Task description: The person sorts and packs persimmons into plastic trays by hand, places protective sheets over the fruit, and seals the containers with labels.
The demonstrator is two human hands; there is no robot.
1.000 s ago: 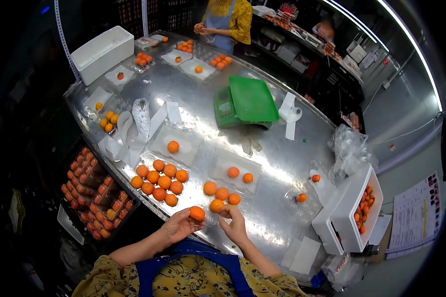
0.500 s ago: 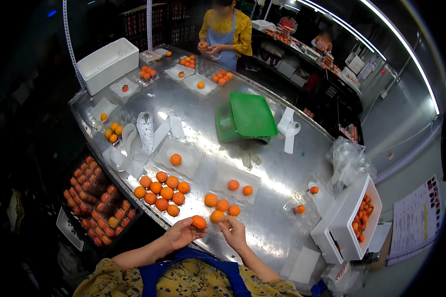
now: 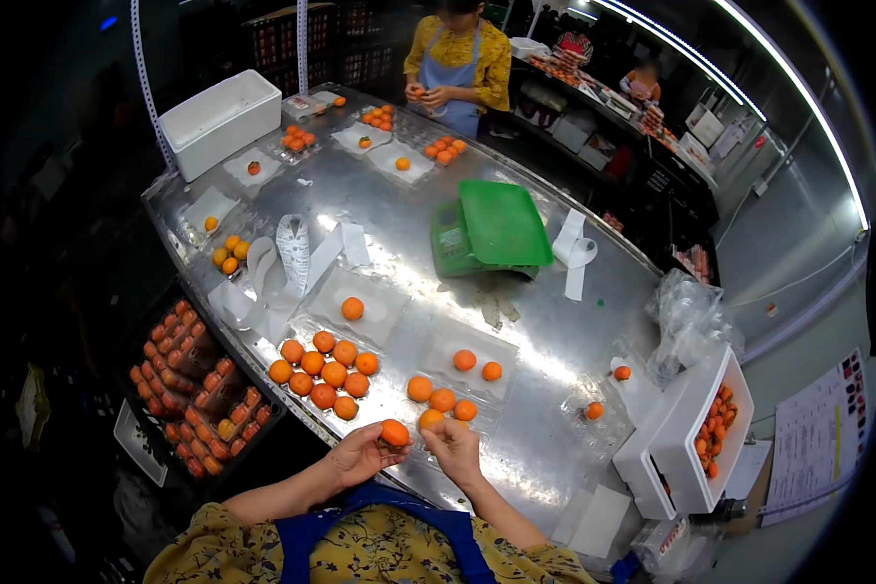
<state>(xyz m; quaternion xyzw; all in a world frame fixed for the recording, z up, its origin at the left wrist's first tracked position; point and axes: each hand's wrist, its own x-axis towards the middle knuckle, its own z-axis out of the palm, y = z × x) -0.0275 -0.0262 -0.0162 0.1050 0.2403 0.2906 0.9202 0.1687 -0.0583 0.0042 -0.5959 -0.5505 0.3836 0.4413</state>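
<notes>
My left hand (image 3: 358, 456) is curled around a mandarin (image 3: 394, 433) above the table's near edge. My right hand (image 3: 455, 454) is close beside it, thumb and fingertips drawn together; whatever is between them is too small to make out. Just past those fingers, several mandarins (image 3: 442, 400) sit in a clear plastic clamshell. Its lined lid (image 3: 496, 348) lies folded back, with two mandarins (image 3: 465, 360) on it. To the left, a fuller clamshell holds rows of mandarins (image 3: 334, 374), and a single mandarin (image 3: 352, 309) rests on its lid.
A green scale (image 3: 501, 229) stands mid-table, near paper strips (image 3: 294, 255). White foam boxes stand at the far left (image 3: 219, 127) and right, the right box (image 3: 686, 438) holding fruit. Crates of packed fruit (image 3: 200, 389) sit below left. A co-worker (image 3: 457, 73) handles fruit across the table.
The whole view has shifted slightly right. My left hand still holds the mandarin, and my right hand stays beside it with its fingers drawn in a little more.
</notes>
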